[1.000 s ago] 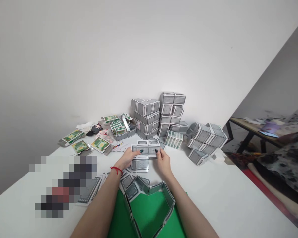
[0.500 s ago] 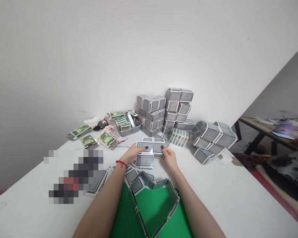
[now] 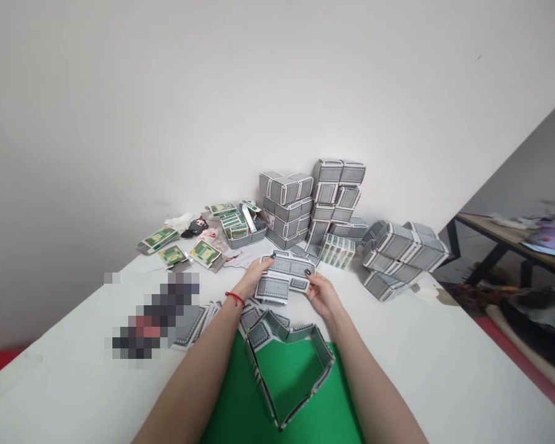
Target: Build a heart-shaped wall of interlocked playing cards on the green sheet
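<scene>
Between my hands is a flat panel of joined playing cards (image 3: 274,288), grey patterned backs facing up. My left hand (image 3: 255,277) grips its left edge, thumb on top. At the right edge my right hand (image 3: 321,291) pinches the panel between thumb and fingers. Closer to me, a heart-shaped wall of folded cards (image 3: 303,333) stands on a green sheet (image 3: 289,376). Loose cards (image 3: 258,335) lie at the heart's upper left, partly under my left forearm.
Stacked card blocks (image 3: 287,209) and a taller card stack (image 3: 337,191) stand by the wall. More card blocks (image 3: 398,256) sit at the right. Green card packs (image 3: 337,251) and opened boxes (image 3: 206,253) lie around. Spread cards (image 3: 189,327) are at the left, beside a blurred patch.
The panel has turned slightly in my hands, and my left thumb has moved up toward its upper edge. The whole view has shifted a little.
</scene>
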Tool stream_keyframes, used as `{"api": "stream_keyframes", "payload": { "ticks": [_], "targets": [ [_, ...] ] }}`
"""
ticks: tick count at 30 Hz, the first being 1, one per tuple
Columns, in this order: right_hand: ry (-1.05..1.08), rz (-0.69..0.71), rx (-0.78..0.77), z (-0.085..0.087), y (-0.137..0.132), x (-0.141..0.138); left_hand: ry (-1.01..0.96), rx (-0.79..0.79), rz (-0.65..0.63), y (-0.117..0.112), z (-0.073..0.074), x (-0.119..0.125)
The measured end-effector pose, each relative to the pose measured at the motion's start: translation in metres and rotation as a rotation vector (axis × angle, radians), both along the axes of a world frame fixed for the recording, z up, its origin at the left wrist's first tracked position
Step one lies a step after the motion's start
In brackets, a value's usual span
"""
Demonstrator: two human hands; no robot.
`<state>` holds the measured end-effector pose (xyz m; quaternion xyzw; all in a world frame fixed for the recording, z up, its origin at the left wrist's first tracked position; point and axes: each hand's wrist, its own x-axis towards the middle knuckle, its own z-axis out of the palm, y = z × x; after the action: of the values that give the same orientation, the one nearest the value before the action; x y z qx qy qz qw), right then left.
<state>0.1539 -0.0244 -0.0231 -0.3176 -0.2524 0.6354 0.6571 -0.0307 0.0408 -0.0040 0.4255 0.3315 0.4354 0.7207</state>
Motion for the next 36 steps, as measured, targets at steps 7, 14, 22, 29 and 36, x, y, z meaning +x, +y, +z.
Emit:
{"api": "stream_keyframes", "payload": {
  "ticks": [7, 14, 22, 29, 36],
  "targets": [
    [0.120, -0.259, 0.046, -0.007, 0.003, 0.019, -0.169, 0.036, 0.087, -0.004, 0.005, -0.013],
    [0.178, -0.309, 0.043, -0.008, 0.001, 0.031, 0.038, 0.358, -0.065, -0.024, 0.040, -0.030],
    [0.191, -0.344, 0.041, -0.003, -0.002, 0.032, 0.688, 0.775, -0.577, -0.092, 0.054, -0.045],
    [0.074, -0.342, 0.088, 0.021, -0.008, 0.032, 0.823, 0.678, -0.324, -0.074, 0.041, -0.038],
    [0.026, -0.320, 0.213, 0.066, -0.016, 0.031, 0.750, 0.559, -0.061, -0.043, 0.041, -0.031]
  ]
}}
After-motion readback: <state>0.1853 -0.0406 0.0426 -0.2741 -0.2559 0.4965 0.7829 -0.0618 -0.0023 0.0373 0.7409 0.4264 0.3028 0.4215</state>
